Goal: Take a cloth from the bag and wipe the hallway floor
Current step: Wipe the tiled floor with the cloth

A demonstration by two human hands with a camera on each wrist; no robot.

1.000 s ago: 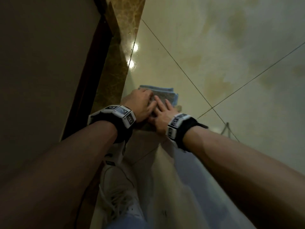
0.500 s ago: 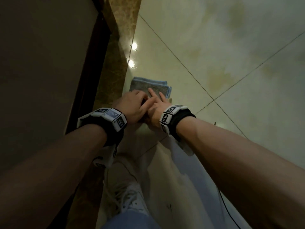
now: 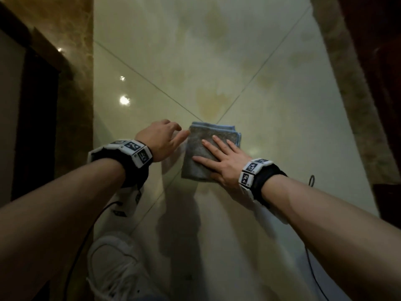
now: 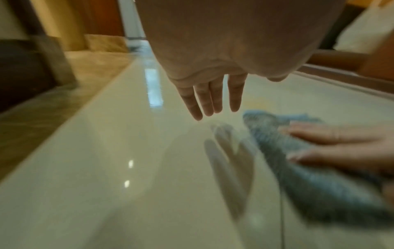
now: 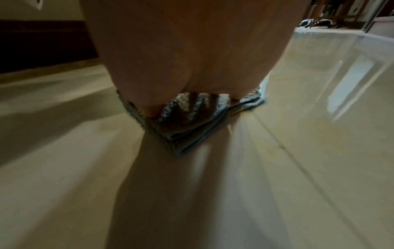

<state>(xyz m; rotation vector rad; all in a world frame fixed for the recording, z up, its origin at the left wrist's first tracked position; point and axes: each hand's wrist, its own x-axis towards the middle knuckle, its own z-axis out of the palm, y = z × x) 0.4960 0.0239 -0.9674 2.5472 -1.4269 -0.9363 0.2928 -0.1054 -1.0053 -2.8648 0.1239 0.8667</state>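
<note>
I see a glossy pale cream tile floor (image 3: 249, 51) w/ thin dark grout lines (image 3: 152, 85) crossing diagonally, yellowish blotches near centre. Ceiling-light glints (image 3: 124, 100) reflect on left. Brown marble border strip (image 3: 71, 68) runs along left side; dark wood door frame (image 3: 36, 118) beyond it. Another mottled strip (image 3: 351, 94) on right. Dim lighting overall.

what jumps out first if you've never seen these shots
The folded grey-blue cloth lies flat on the glossy floor right where the tile seams cross, with the right hand spread on top of it. The left hand hangs open just beside it, holding nothing. A yellowish stain sits just beyond the cloth.
</note>
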